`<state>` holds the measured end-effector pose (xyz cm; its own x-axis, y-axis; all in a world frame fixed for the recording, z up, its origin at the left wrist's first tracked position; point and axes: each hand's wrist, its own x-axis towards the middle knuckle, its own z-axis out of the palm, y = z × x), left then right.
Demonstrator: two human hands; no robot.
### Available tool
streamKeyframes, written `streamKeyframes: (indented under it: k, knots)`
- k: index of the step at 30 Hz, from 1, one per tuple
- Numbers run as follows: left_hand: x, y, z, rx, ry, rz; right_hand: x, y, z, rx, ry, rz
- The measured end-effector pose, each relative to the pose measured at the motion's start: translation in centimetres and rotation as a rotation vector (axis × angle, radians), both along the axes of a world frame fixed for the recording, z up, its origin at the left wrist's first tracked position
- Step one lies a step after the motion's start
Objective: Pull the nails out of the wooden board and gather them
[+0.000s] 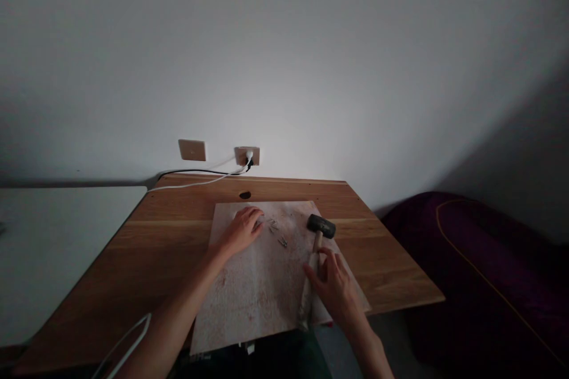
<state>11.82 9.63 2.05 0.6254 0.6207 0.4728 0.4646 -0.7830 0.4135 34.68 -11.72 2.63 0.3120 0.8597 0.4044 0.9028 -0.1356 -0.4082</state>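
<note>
My left hand (pixel 244 228) is over the upper left of a worn, pale board (pixel 249 296), its fingers curled in a pinch; whatever they hold is too small to make out. Just right of those fingers, several small metal pieces (pixel 283 242) that look like nails or screws lie loose. A mallet (pixel 320 226) with a black head and light handle lies along the board's right side. Around its handle, my right hand (pixel 334 281) is spread, thumb on the left and fingers on the right, without a closed grip.
The board lies on a wooden table (pixel 391 266) against a wall. A wall socket (pixel 247 156) with plugged-in cables is behind it, beside a blank plate (pixel 192 150). A white surface (pixel 66 249) adjoins on the left. Dark purple fabric (pixel 448 249) bulges at the right.
</note>
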Motion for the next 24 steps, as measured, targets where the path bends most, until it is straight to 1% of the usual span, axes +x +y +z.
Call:
streamKeyframes:
  k: [2,4,6,9,11,14,16,18,22,24]
  knots:
    - [0.1,-0.1,0.2,-0.002,-0.002,0.002,-1.0,-0.8,0.0,-0.080,0.082,0.015]
    - [0.1,-0.1,0.2,-0.005,-0.015,0.012,-1.1,-1.1,0.2,-0.133,0.163,0.022]
    - [0.1,-0.2,0.2,-0.006,-0.020,0.015,-0.5,-1.3,0.3,-0.142,0.190,0.003]
    - [0.0,-0.3,0.2,-0.001,-0.018,-0.002,1.0,-1.7,0.3,-0.117,0.192,-0.105]
    - [0.0,-0.2,0.2,0.001,-0.019,-0.015,1.8,-2.1,0.4,-0.123,0.241,-0.156]
    - [0.1,0.1,0.1,-0.002,-0.026,-0.010,2.2,-2.5,0.9,-0.205,0.330,-0.148]
    - [0.2,0.3,0.0,0.007,-0.029,0.005,2.1,-2.4,1.3,-0.273,0.313,-0.134]
    - [0.4,0.4,-0.1,0.027,-0.024,0.009,1.8,-1.8,1.5,-0.295,0.244,-0.129]
    - [0.6,0.1,0.0,0.055,-0.007,-0.013,1.1,0.0,1.3,-0.217,0.152,-0.102]
    - [0.6,-0.1,0.1,0.057,-0.001,-0.013,0.9,0.7,1.1,-0.210,0.135,-0.075]
